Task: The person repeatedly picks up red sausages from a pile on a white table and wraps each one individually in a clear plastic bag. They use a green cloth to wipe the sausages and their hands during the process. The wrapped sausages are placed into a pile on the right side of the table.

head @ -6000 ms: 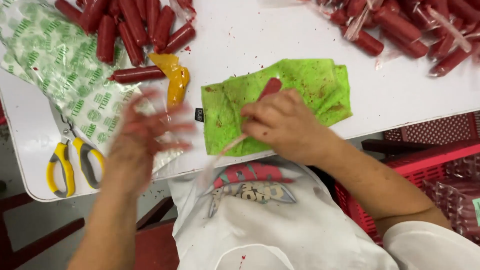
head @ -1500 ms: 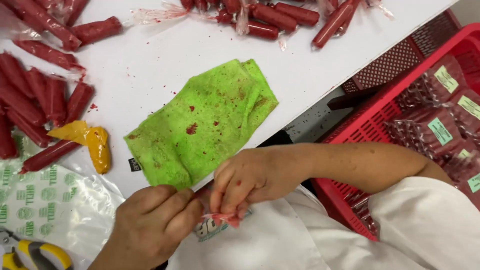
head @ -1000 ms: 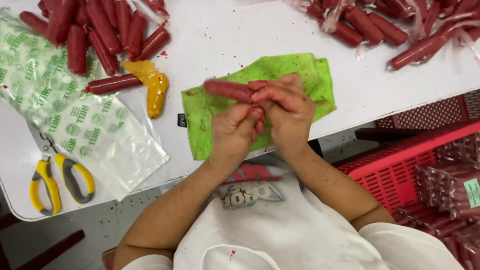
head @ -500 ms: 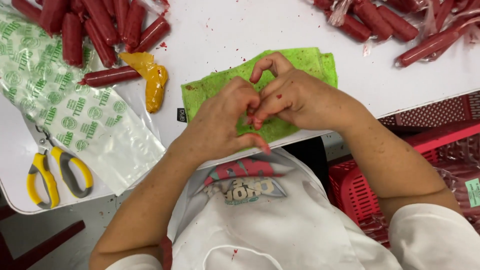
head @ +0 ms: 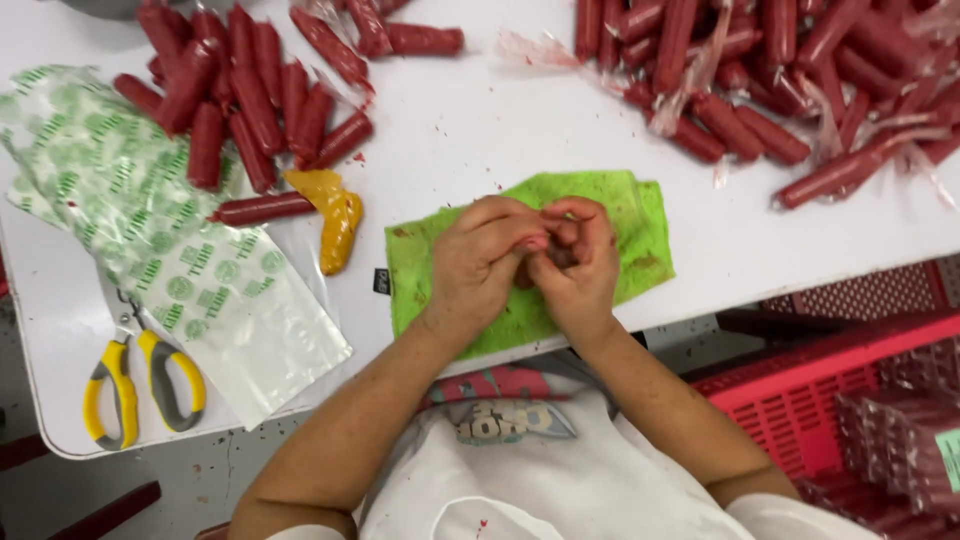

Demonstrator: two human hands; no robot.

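Observation:
My left hand (head: pixel 478 268) and my right hand (head: pixel 582 272) are pressed together over a stained green cloth (head: pixel 645 215) at the near edge of the white table (head: pixel 450 130). Their fingers are curled shut around a small reddish piece (head: pixel 541 243), which looks like a red sausage. Most of it is hidden between the fingers. A heap of red sausages (head: pixel 240 90) lies at the far left. A second heap (head: pixel 760 80), mixed with clear casing scraps, lies at the far right.
A yellow casing piece (head: pixel 338 225) and a single sausage (head: pixel 262 208) lie left of the cloth. Green-printed plastic bags (head: pixel 150 230) cover the left side, with yellow-handled scissors (head: pixel 140 375) by the table corner. A red crate (head: pixel 850 400) holding packed sausages stands at the lower right.
A second ago both hands held a red sausage in plain sight above the cloth. Since then the fingers have closed over it and the hands have sunk a little onto the cloth.

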